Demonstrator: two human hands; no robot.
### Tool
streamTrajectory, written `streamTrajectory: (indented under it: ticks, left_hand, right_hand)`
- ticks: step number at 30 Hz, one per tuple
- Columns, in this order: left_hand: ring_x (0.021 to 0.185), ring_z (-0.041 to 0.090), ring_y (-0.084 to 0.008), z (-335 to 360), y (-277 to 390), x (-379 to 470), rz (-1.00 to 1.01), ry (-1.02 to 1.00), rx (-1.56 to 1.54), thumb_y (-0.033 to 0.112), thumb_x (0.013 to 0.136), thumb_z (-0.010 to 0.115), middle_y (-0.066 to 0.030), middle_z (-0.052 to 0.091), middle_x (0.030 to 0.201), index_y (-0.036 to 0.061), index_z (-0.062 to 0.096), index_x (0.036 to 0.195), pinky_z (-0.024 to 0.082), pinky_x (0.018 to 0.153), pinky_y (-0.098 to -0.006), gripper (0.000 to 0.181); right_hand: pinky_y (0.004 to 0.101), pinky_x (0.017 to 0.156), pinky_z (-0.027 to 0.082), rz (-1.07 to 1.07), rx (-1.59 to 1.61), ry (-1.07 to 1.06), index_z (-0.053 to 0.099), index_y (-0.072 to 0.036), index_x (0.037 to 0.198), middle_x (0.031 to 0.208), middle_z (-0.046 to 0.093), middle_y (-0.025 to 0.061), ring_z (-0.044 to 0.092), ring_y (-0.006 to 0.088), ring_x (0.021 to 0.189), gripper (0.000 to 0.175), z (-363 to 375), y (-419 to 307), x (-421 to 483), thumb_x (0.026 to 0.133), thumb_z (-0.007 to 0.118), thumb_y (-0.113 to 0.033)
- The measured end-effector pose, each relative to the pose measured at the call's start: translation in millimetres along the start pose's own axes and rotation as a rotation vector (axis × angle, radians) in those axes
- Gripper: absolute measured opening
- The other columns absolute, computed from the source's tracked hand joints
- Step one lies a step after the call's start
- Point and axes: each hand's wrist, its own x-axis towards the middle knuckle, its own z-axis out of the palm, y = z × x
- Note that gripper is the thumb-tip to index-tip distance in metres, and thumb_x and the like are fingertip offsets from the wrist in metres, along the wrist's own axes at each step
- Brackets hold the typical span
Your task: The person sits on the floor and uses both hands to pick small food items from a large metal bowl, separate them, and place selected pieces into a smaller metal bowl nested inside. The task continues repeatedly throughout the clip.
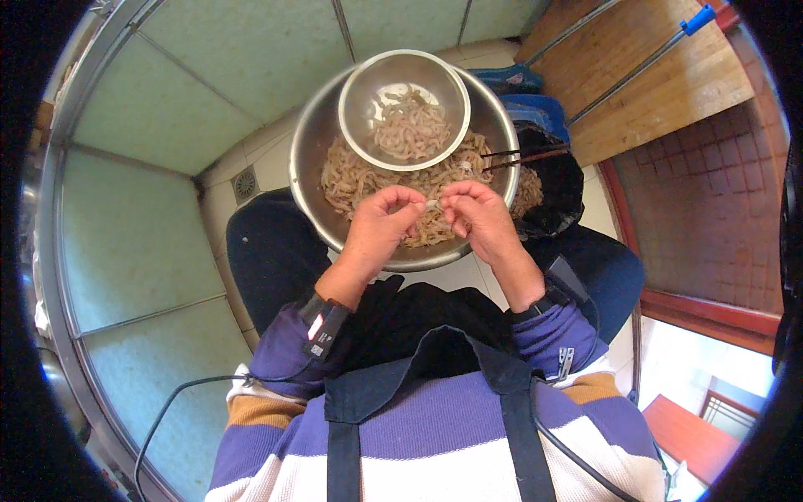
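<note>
My left hand [387, 219] and my right hand [475, 216] meet over a large steel basin [305, 182]. Thumbs and fingers of both pinch one small pale shrimp [431, 205], partly hidden by the fingertips. Beneath them, the basin holds a heap of greyish-brown shrimp [351, 179]. A smaller steel bowl [359, 94] sits at the basin's far side, over part of the heap. Inside that bowl lie pinkish shrimp [411, 132] that look peeled. Dark chopsticks [527, 157] cross the basin's right rim.
Right of the basin, a black plastic bag [561, 201] holds a brownish pile [528, 191], possibly shells. Blue plastic containers [533, 110] stand behind it, near a wooden board [659, 81] with metal rods. Pale green panels [144, 226] line the left, and a floor drain [244, 184] lies beside my left knee.
</note>
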Motion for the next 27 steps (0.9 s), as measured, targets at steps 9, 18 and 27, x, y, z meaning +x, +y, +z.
streamTrajectory:
  ticks: [9,18,27]
  left_hand:
    - [0.066,0.054,-0.0066,-2,-4,1,-0.002,-0.052,-0.014,0.008,0.087,0.064,-0.0004,0.062,0.081,0.0025,0.063,0.094,0.044,0.059,-0.0207,0.008]
    - [0.064,0.054,-0.0069,-5,-4,2,-0.041,-0.017,-0.094,0.005,0.086,0.063,-0.0006,0.061,0.078,0.0010,0.062,0.094,0.043,0.057,-0.0205,0.009]
    - [0.066,0.054,-0.0065,-9,-4,3,0.032,0.044,-0.075,0.008,0.086,0.064,-0.0001,0.062,0.080,0.0018,0.062,0.102,0.044,0.061,-0.0203,0.017]
  right_hand:
    - [0.0181,0.046,0.034,0.019,0.033,-0.194,0.058,-0.005,0.094,0.069,0.055,0.0003,0.046,0.0056,0.054,0.009,10,5,-5,0.086,0.061,-0.006]
    - [0.0188,0.045,0.033,0.015,0.055,-0.144,0.057,-0.005,0.091,0.068,0.053,-0.0013,0.043,0.0055,0.051,0.007,10,9,-1,0.084,0.059,-0.003]
    - [0.0192,0.045,0.034,0.028,0.048,-0.130,0.057,-0.004,0.091,0.068,0.053,-0.0006,0.044,0.0057,0.053,0.009,12,8,2,0.083,0.058,-0.001]
